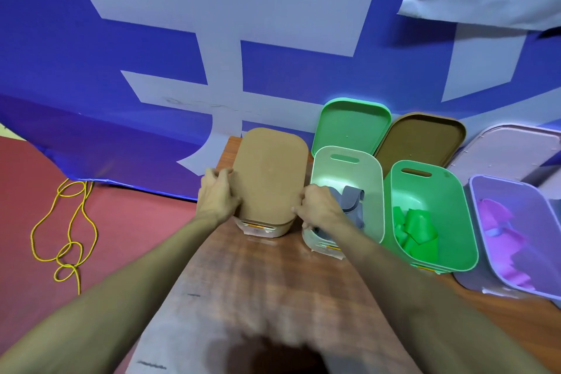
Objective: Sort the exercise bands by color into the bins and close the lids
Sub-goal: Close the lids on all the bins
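Hands: my left hand (pixel 218 194) and right hand (pixel 318 209) each grip a side edge of the tan lid (pixel 270 179); I judge this is to seat it squarely.
Table (pixel 258 297): wood-grain top, bins in a row.
Bins: smooth rounded plastic. The tan bin (pixel 261 229) is under its lid; the pale bin (pixel 373 191), green bin (pixel 455 206) and lilac bin (pixel 516 191) are open.
Spare lids: the green lid (pixel 352 124), brown lid (pixel 422 140) and lilac lid (pixel 510 149) lean behind.
Bands: soft flat strips. The grey band (pixel 352 200), green bands (pixel 416 231) and pink bands (pixel 501 222) lie sorted inside.

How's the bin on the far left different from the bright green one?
The left bin is pale and has a tan lid on it; the green bin stands open. The left hand and right hand grip the left bin's lid; nothing touches the green bin. The left bin's contents are hidden; the green bin shows green bands. Both are rounded and stand on the table.
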Motion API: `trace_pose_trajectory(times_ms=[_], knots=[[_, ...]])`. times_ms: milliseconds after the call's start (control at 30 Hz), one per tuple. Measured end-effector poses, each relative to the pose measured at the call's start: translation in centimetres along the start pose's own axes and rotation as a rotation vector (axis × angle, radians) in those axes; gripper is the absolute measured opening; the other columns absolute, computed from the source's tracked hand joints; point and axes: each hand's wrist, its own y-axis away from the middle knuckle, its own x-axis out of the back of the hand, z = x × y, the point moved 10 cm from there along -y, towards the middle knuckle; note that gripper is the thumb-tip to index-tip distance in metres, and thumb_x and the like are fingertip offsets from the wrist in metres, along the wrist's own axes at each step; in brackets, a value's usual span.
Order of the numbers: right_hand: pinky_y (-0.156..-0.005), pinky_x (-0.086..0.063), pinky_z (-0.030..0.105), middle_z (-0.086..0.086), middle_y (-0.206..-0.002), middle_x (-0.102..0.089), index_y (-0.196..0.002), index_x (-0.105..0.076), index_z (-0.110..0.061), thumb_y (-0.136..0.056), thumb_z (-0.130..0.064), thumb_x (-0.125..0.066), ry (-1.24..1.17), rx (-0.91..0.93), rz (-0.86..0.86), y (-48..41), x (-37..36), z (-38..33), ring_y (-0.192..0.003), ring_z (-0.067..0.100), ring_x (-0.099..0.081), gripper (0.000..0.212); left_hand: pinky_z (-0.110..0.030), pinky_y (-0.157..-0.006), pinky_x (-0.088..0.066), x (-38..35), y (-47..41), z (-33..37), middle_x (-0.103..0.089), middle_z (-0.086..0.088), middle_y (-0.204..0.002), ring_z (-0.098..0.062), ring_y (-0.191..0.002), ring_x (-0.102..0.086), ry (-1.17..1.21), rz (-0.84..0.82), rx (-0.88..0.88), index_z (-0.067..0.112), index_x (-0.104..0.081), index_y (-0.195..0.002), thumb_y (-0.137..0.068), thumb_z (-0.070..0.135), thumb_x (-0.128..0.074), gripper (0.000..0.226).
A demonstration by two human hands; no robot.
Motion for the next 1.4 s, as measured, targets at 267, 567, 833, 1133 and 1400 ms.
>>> trace_pose_trajectory(times_ms=[267, 567, 833, 1133, 1400], knots=[[-0.057, -0.056, 0.029, 0.016, -0.077, -0.073, -0.091, -0.07, -0.009, -0.084, -0.01, -0.053, -0.164, 0.067, 0.047, -1.7, 9.2, 1.6, -0.064, 0.026, -0.072, 0.018, -0.035, -0.107, -0.034, -1.5, -1.4, 11.3, -0.047, -0.007, -0.119, -0.023, -0.119, -0.047, 0.097, -0.085, -0.257, 0.018, -0.057, -0.121, -0.085, 0.009, -0.053, 0.038], [-0.103, -0.038, 0.032, 0.01, -0.131, -0.056, -0.129, -0.056, -0.014, -0.088, -0.018, -0.059, -0.045, 0.119, 0.366, -6.7, 22.8, 8.0, -0.12, 0.026, -0.053, 0.04, -0.021, -0.084, -0.04, -3.4, -6.2, 21.5, -0.057, -0.006, -0.12, -0.013, -0.093, -0.055, 0.263, -0.159, -0.269, 0.014, -0.056, -0.125, -0.091, 0.01, -0.053, 0.034], [-0.103, -0.032, 0.028, 0.012, -0.127, -0.055, -0.136, -0.047, -0.008, -0.094, -0.02, -0.054, -0.137, 0.225, 0.428, -9.1, 22.2, 9.9, -0.121, 0.027, -0.049, 0.045, -0.027, -0.096, -0.043, -6.3, -9.6, 25.8, -0.025, 0.003, -0.154, -0.02, -0.12, -0.055, 0.272, -0.2, -0.27, 0.027, -0.026, -0.148, -0.096, 0.015, -0.048, 0.058], [-0.078, -0.052, 0.038, 0.022, -0.068, -0.066, -0.068, -0.063, 0.003, -0.093, -0.039, -0.053, -0.492, 0.007, 0.437, -6.4, 18.8, 13.1, -0.072, 0.034, -0.067, 0.05, -0.042, -0.083, -0.053, -6.8, -6.9, 21.2, -0.058, -0.008, -0.105, -0.022, -0.084, -0.061, 0.714, -0.044, -0.013, 0.023, -0.061, -0.081, -0.091, 0.023, -0.057, 0.011], [-0.075, -0.049, 0.029, 0.007, -0.067, -0.071, -0.073, -0.074, -0.014, -0.077, -0.033, -0.076, -0.617, -0.066, 0.582, 0.0, 16.5, 14.5, -0.059, 0.012, -0.061, 0.019, -0.015, -0.053, -0.048, -6.1, -1.5, 18.1, -0.05, -0.002, -0.075, -0.006, -0.054, -0.055, 0.902, -0.04, -0.022, 0.008, -0.052, -0.101, -0.084, -0.005, -0.065, 0.025]])
